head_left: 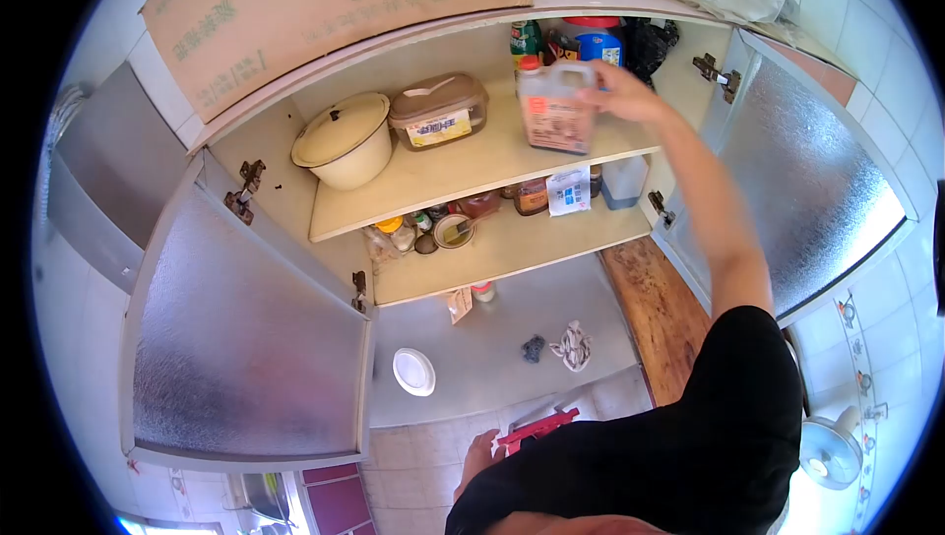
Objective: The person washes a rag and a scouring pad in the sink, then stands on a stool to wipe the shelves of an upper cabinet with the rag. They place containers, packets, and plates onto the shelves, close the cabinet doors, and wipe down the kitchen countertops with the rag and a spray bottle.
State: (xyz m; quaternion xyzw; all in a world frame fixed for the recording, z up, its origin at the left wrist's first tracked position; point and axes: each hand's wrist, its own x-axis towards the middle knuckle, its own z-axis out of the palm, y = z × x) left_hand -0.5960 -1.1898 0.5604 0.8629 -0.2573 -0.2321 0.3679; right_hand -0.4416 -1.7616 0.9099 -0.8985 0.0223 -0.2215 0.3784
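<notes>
My right hand (626, 94) reaches up to the upper shelf (463, 163) of an open wall cabinet. Its fingers are wrapped round the handle of a plastic jug (557, 114) with a red cap and a printed label. The jug is upright near the shelf's front edge; whether it touches the shelf I cannot tell. Low in the view, my left hand (477, 461) is partly hidden by my black sleeve, beside a red object (539, 428). Its grip is not visible. Left of the jug stand a lidded plastic container (439, 129) and a cream enamel pot (346, 146).
Frosted glass doors, left (256, 338) and right (807, 181), stand open. Bottles and a brush in a bowl (454, 231) sit on the lower shelf. Below are a white oval dish (413, 372), crumpled cloth (573, 346) and a wooden board (655, 304). A cardboard box (335, 23) tops the cabinet.
</notes>
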